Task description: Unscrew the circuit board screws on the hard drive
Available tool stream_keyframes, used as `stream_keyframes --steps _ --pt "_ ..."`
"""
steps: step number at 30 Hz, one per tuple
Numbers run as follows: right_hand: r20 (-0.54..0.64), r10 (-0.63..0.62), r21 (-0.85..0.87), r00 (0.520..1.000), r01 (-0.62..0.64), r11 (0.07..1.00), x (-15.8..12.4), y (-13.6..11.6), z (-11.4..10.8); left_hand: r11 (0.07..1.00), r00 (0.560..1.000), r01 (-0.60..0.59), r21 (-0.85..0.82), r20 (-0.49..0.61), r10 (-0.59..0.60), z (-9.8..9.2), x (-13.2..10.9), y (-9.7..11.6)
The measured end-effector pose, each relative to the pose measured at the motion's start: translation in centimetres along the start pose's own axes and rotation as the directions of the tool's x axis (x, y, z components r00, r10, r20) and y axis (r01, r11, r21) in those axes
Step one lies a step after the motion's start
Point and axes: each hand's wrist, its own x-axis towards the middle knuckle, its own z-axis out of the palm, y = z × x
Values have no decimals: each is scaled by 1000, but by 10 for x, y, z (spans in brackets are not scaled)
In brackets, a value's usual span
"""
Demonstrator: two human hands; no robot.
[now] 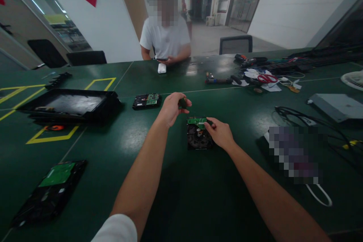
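A black hard drive (199, 139) with a green circuit board (195, 121) along its far end lies on the dark green table in front of me. My right hand (221, 133) grips the drive at its right far corner, thumb and finger on the board's edge. Just above the board's left end, my left hand (171, 109) is closed round a small dark object (183, 103); fingers hide most of it, so its kind is unclear. Another hard drive (146, 101) lies beyond my left hand, and a further one (52, 193) sits at the near left.
A black tray-like casing (75, 104) stands at left. Across the table sits a person (167, 38) holding a phone, near a white box (162, 68). Tools and cables (263, 75) clutter the far right. A metal box (337, 106), black cable and blurred-out item (293, 157) lie at right.
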Motion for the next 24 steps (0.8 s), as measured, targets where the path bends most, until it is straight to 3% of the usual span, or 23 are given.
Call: stream_keyframes --steps 10,18,24 --pt "-19 1 -16 1000 -2 1000 0 1 2 989 997 -71 133 14 70 -2 -1 2" --pt "-8 0 -15 1000 0 1000 0 -2 -1 999 998 35 -26 59 -33 4 -2 0" --pt "-5 -6 -17 1000 6 1000 1 0 1 998 998 47 -31 52 -45 4 -1 1"
